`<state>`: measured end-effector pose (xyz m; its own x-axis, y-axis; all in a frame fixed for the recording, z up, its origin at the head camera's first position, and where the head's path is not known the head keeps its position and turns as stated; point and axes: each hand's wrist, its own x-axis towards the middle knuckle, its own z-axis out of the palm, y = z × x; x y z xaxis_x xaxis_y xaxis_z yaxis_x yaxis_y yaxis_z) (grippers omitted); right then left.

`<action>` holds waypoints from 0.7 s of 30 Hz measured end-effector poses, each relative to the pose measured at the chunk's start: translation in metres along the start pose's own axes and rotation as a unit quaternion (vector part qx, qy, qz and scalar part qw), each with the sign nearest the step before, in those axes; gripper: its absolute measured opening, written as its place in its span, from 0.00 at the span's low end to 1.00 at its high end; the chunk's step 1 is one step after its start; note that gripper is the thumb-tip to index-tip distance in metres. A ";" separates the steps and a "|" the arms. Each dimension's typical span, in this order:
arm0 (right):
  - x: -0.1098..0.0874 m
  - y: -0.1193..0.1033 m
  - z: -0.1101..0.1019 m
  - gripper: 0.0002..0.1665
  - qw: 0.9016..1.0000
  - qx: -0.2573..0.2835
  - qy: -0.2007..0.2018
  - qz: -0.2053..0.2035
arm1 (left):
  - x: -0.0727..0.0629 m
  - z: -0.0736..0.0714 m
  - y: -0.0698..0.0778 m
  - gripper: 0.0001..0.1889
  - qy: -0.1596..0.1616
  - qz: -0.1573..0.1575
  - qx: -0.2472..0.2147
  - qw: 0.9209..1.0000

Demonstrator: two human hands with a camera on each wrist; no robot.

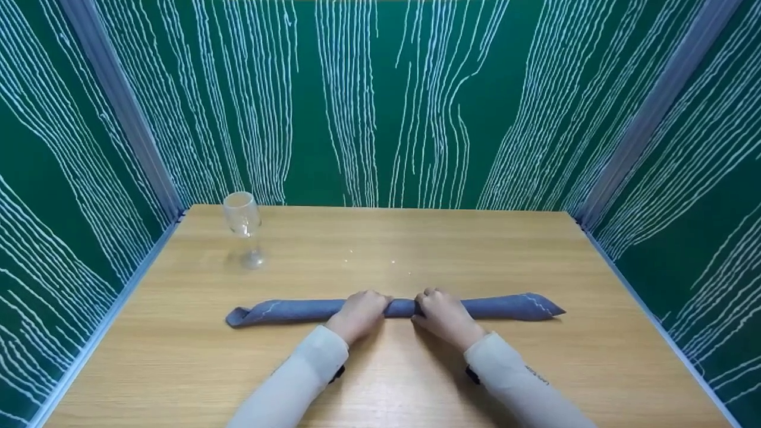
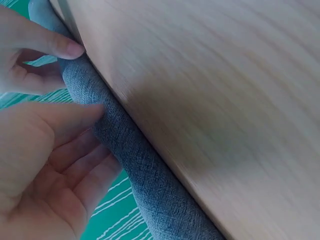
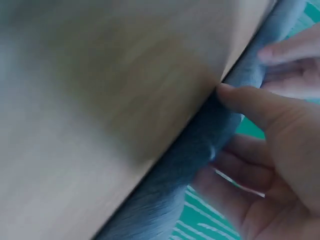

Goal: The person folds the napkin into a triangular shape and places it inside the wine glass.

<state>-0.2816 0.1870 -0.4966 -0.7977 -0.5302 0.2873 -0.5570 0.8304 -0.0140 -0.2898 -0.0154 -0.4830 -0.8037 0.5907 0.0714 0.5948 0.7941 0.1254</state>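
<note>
A blue-grey cloth napkin [image 1: 505, 307], rolled into a long tube, lies crosswise on the wooden table. Its right end narrows to a point, and a loose fold shows at the left end. My left hand [image 1: 362, 312] grips the roll just left of its middle. A short way to the right, my right hand [image 1: 446, 318] holds it too, leaving a small stretch of cloth bare between them. In both wrist views the thumbs lie along the near side of the rolled napkin [image 2: 150, 185], with curled fingers on the far side.
An upright stemmed glass [image 1: 242, 217] stands at the table's back left. A few tiny white specks dot the wooden table [image 1: 475, 249] beyond the hands. Green walls [image 1: 404, 119] with white wavy lines enclose the back and both sides.
</note>
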 end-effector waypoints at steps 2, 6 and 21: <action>0.000 0.003 0.001 0.16 1.000 0.016 -0.002 0.000 | -0.001 -0.001 0.002 0.12 -0.009 -0.006 0.005 1.000; 0.001 0.004 0.003 0.14 1.000 0.026 -0.006 0.002 | 0.002 0.000 0.005 0.11 -0.006 -0.023 0.024 0.999; 0.001 -0.006 0.004 0.19 1.000 -0.022 0.016 -0.005 | 0.009 0.009 0.009 0.03 0.040 -0.042 0.062 0.996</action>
<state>-0.2799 0.1812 -0.4998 -0.7835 -0.5336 0.3184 -0.5542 0.8318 0.0303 -0.2916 -0.0019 -0.4901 -0.8466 0.5119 0.1461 0.5188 0.8549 0.0109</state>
